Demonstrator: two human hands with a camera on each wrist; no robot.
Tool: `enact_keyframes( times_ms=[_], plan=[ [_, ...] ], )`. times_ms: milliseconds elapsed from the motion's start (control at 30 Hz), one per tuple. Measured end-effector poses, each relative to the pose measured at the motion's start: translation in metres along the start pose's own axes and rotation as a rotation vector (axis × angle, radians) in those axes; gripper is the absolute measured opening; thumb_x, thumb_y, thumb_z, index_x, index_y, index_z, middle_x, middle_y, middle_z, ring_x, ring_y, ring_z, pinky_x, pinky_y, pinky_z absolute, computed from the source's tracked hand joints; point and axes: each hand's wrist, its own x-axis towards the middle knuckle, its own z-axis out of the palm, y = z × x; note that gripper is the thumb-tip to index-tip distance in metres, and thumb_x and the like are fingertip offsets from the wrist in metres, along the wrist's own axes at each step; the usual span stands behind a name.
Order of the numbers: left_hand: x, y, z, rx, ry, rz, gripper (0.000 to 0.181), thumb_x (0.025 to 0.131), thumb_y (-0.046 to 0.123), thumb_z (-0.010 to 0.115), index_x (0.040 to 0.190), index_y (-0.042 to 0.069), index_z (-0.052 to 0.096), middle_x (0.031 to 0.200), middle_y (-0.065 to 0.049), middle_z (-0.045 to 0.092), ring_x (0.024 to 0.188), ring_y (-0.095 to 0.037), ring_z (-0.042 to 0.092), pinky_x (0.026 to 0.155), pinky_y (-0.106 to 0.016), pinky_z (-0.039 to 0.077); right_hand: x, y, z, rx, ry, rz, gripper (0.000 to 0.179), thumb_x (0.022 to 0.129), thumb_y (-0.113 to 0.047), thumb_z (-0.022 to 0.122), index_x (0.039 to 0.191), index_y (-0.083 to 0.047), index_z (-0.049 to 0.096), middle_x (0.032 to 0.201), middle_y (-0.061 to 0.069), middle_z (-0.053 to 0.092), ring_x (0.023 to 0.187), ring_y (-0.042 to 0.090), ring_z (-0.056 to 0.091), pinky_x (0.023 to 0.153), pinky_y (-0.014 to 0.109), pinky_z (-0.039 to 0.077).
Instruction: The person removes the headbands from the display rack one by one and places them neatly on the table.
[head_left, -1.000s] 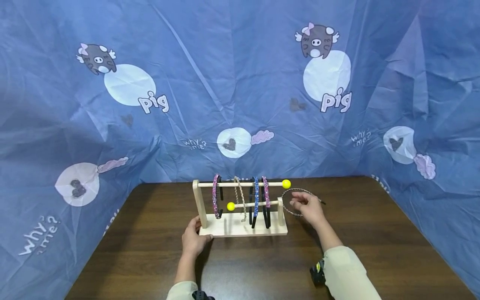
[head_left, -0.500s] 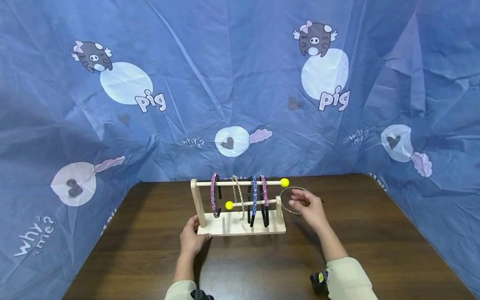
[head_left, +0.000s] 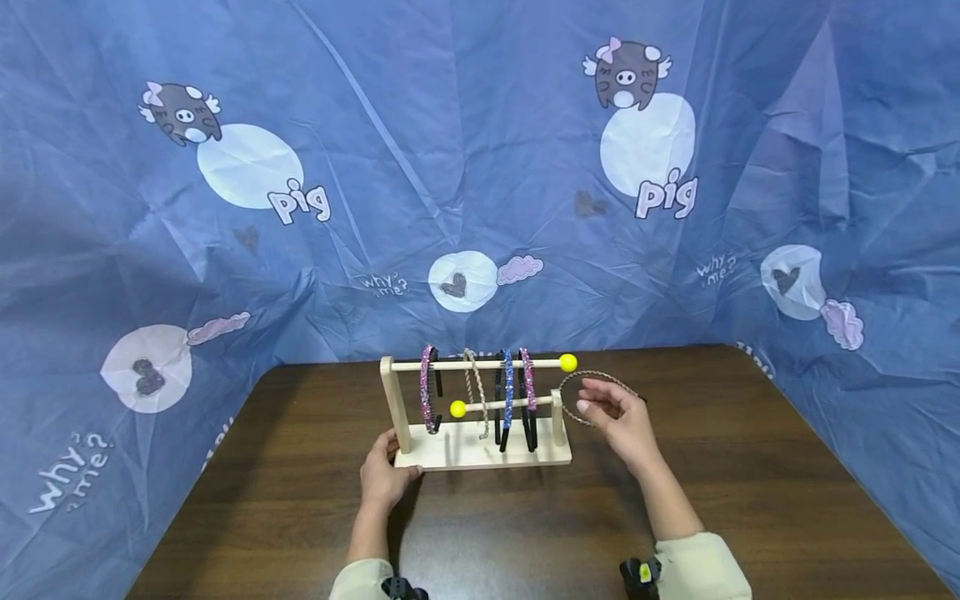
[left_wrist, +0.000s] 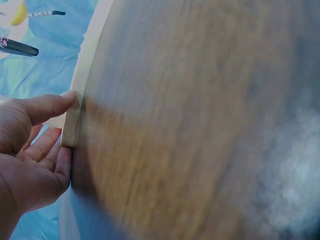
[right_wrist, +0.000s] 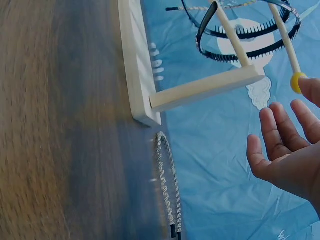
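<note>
My left hand (head_left: 384, 475) grips the left end of a wooden headband stand (head_left: 465, 450), thumb on the base's front edge and fingers behind the end. On the rods hang a pink sparkly headband (head_left: 426, 387), a beige braided headband (head_left: 482, 404), a blue sparkly headband (head_left: 508, 383) and another pink one (head_left: 528, 379). Beyond the stand's right end, a grey braided headband (right_wrist: 162, 172) lies on the table. Above it hovers my right hand (head_left: 624, 425), fingers loosely bent and holding nothing. Its thumb overlaps the rod's yellow end ball (right_wrist: 297, 83) in the right wrist view.
A brown wooden table (head_left: 510, 533) bears the stand. Blue printed cloth (head_left: 480, 167) hangs behind and at both sides. A second yellow ball (head_left: 457, 409) caps the lower rod's left end.
My right forearm and sleeve have drawn slightly lower, while the hand stays beside the braided headband on the table. The left hand keeps its grip on the stand. The head view has shifted slightly.
</note>
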Motion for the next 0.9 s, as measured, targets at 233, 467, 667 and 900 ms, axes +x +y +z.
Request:
enact_keyframes(
  times_ms=[233,467,667,900],
  plan=[
    [0.000,-0.001,0.000,-0.005,-0.002,0.007,0.070,0.060,-0.010,0.075,0.125,-0.008,0.048,0.112,-0.028,0.059,0.105,-0.039,0.055,0.094,-0.048,0.038,-0.009,-0.012,0.003,0.059,-0.018,-0.015,0.034,0.083,0.005,0.063,0.114,0.014,0.056,0.103,0.032,0.059,0.084,0.013,0.061,0.070,0.017,0.047],
    [0.000,-0.002,0.002,0.004,0.008,0.010,0.069,0.061,-0.010,0.075,0.125,-0.007,0.048,0.112,-0.027,0.059,0.105,-0.039,0.056,0.093,-0.048,0.039,-0.013,0.000,0.008,0.099,-0.038,0.000,0.035,0.084,0.000,0.065,0.116,0.009,0.057,0.106,0.027,0.060,0.090,0.014,0.060,0.075,0.021,0.048],
    [0.001,-0.002,0.001,0.002,0.000,-0.002,0.070,0.061,-0.011,0.075,0.125,-0.008,0.047,0.113,-0.028,0.058,0.106,-0.040,0.055,0.094,-0.048,0.038,-0.016,-0.003,0.015,0.111,-0.081,0.004,0.037,0.085,0.001,0.063,0.120,0.008,0.055,0.112,0.027,0.058,0.095,0.018,0.057,0.077,0.021,0.046],
    [0.000,-0.001,0.000,-0.017,-0.009,-0.002,0.070,0.061,-0.012,0.074,0.125,-0.008,0.047,0.114,-0.029,0.057,0.106,-0.040,0.055,0.093,-0.048,0.039,-0.019,-0.008,0.024,0.161,-0.112,-0.008,0.038,0.083,0.003,0.063,0.120,0.009,0.054,0.112,0.030,0.056,0.097,0.024,0.057,0.082,0.023,0.047]
  ],
)
